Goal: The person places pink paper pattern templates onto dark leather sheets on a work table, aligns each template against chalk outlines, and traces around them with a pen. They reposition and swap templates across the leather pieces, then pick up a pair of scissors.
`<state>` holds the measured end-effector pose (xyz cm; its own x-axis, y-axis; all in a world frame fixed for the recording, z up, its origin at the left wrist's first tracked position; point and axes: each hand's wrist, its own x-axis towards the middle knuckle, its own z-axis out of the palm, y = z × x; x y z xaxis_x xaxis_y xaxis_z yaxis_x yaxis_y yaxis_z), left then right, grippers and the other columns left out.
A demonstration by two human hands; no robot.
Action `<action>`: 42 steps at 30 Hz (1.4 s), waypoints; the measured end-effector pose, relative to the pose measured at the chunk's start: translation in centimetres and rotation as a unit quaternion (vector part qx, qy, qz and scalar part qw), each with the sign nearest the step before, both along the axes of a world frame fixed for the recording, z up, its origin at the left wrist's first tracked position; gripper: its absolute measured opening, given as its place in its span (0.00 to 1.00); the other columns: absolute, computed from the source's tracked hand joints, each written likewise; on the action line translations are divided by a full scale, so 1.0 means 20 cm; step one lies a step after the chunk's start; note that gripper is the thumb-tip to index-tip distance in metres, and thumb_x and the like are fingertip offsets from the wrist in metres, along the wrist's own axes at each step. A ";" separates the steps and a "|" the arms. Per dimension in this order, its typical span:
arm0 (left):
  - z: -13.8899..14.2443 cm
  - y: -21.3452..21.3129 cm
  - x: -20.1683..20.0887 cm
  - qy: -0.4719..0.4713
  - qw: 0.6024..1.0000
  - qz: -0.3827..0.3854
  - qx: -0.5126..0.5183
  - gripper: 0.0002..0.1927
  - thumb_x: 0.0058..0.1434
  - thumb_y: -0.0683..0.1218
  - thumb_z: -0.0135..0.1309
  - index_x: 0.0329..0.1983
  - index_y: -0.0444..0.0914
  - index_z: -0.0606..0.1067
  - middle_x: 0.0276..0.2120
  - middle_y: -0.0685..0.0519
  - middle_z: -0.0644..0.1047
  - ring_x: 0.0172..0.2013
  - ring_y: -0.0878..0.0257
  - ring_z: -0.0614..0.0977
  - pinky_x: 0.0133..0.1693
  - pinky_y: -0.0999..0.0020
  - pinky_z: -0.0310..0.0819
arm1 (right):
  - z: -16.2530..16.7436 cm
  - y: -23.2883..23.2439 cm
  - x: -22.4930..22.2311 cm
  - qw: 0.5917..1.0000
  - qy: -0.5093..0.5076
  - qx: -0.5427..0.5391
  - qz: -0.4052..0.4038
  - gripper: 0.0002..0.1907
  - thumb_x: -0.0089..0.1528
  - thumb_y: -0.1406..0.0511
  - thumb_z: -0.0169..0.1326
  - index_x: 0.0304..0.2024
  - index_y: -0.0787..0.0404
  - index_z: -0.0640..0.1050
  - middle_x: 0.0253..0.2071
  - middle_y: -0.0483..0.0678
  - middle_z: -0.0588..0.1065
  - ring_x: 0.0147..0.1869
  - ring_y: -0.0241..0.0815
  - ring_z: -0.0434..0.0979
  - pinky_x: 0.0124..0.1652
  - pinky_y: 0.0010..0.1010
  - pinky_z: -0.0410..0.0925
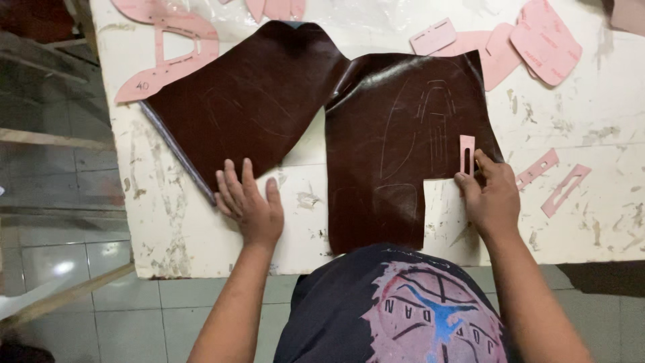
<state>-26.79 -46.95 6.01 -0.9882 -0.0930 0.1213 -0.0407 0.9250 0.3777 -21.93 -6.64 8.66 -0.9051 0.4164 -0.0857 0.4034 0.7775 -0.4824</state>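
Item 1, my right hand (pixel 494 198): fingers (pixel 470 183) pinched on a small pink slotted template (pixel 467 154), held upright-flat against the right edge of the leather. A thin tool seems tucked behind the thumb; I cannot tell what kind.

Item 2, my left hand (pixel 247 202): fingers (pixel 232 180) spread open and flat, tips pressing the lower edge of the leather's left lobe, palm on the bare tabletop, gripping nothing.

Item 3, dark brown leather hide (pixel 376 134): one glossy piece spread flat at centre, two lobes joined at 12 o'clock, a notch of tabletop showing between them. Faint traced outlines on the right lobe, a rectangular cut-out at its lower right, just beside my right hand.

Item 4, white tabletop (pixel 591 114): paint worn and stained.

Item 5, large pink pattern piece (pixel 164 47): at 10 o'clock, curved with an open window, touching the leather's upper left edge.

Item 6, pink rounded pattern pieces (pixel 531 44): a cluster at 1 o'clock, overlapping one another, near the leather's top right corner.

Item 7, two narrow pink slotted strips (pixel 554 178): at 3 o'clock, just beside my right hand, apart from the leather.

Item 8, grey tiled floor (pixel 60 249): at 8 o'clock, below the tabletop edge.
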 end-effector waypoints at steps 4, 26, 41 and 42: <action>0.04 -0.22 0.00 -0.131 0.988 0.059 -0.050 0.33 0.73 0.59 0.35 0.77 0.41 0.55 0.78 0.48 0.48 0.76 0.49 0.44 0.68 0.35 0.26 | 0.04 -0.01 0.03 1.000 0.009 -0.001 0.012 0.27 0.63 0.60 0.64 0.65 0.54 0.77 0.47 0.54 0.73 0.49 0.51 0.76 0.49 0.39 0.69; 0.18 -0.29 0.03 -0.099 0.990 0.099 0.029 0.29 0.73 0.59 0.32 0.74 0.48 0.63 0.77 0.53 0.54 0.76 0.52 0.47 0.71 0.44 0.26 | 0.24 0.24 -0.06 0.999 -0.010 0.028 -0.034 0.15 0.62 0.60 0.65 0.42 0.66 0.82 0.39 0.54 0.79 0.40 0.49 0.78 0.43 0.38 0.70; 0.13 -1.69 -0.33 -0.074 0.991 -0.095 -0.056 0.26 0.72 0.54 0.41 0.74 0.52 0.63 0.76 0.55 0.54 0.74 0.51 0.50 0.68 0.34 0.30 | 0.30 -1.73 -0.11 0.973 -0.053 -0.215 -0.062 0.12 0.64 0.64 0.58 0.46 0.66 0.80 0.38 0.47 0.80 0.40 0.35 0.78 0.42 0.27 0.70; 0.14 -1.78 -0.34 -0.077 0.990 -0.099 -0.058 0.26 0.72 0.55 0.41 0.74 0.53 0.63 0.76 0.56 0.54 0.74 0.52 0.51 0.68 0.33 0.30 | 0.32 -1.86 -0.12 0.973 -0.041 -0.223 -0.054 0.12 0.64 0.64 0.58 0.45 0.66 0.80 0.38 0.47 0.80 0.40 0.34 0.77 0.42 0.26 0.70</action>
